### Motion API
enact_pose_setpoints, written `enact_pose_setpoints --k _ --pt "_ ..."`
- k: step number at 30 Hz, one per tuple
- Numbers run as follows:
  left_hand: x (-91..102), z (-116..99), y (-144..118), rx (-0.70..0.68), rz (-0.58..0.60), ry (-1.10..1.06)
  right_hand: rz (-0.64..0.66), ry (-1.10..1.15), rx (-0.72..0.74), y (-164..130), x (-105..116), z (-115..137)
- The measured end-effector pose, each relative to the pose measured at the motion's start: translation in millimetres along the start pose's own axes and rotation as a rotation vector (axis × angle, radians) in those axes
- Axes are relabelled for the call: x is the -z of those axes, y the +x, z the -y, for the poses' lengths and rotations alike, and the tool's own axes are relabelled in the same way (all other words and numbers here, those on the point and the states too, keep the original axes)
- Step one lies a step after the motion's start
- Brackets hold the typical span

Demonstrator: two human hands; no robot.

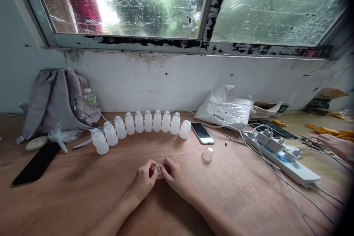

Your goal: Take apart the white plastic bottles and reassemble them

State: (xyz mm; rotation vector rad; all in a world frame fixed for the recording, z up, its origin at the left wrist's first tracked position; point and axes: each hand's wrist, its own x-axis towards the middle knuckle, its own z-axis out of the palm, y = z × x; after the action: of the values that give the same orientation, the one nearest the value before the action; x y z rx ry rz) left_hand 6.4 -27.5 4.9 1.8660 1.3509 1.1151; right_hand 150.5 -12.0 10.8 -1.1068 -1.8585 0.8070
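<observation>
Small clear plastic cap-like piece [159, 170] is pinched between both hands near the front middle of the bare wooden table [235, 188]; left hand [145, 179] grips it from the left with thumb and fingertips closed on it, right hand [173, 175] closes on it from the right, fingertips of the two hands almost meeting. The piece sits just above or on the tabletop; cannot tell which. Beyond the hands, a curved row of translucent white plastic bottles [143, 125] stands mouth down across the table. To the right of the row lies a dark smartphone with a lit screen [202, 133], and nearer the hands a second small clear round cap [207, 155] lies apart. Far left: grey fabric backpack [55, 99] against the wall, flat black case [37, 163] in front of it. Right: white plastic bag [225, 108], white power strip with plugged cables [282, 155]. Another person's hand [336, 145] rests at the right edge.
</observation>
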Motion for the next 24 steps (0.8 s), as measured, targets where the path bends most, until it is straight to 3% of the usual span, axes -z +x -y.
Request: enact_pose_setpoints --k 4,8,12,18,21,24 --pt "3.2 -1 -4 0.02 0.0 -0.012 0.039 0.014 0.02 -1 1 4" --pt "4.0 4 -2 0.174 0.019 -0.211 0.093 0.186 -0.055 1 6 3" --pt "5.0 12 6 0.329 0.019 -0.483 -0.165 0.15 -0.106 10 12 -16" --pt "15.9 7 10 0.429 0.092 -0.718 -0.625 -0.041 -0.128 44 37 -74" --pt "19.2 3 8 0.45 0.12 -0.796 -0.688 -0.166 -0.173 64 53 -95" --pt "19.5 2 7 0.457 0.133 -0.886 -0.607 -0.258 -0.145 81 66 -105"
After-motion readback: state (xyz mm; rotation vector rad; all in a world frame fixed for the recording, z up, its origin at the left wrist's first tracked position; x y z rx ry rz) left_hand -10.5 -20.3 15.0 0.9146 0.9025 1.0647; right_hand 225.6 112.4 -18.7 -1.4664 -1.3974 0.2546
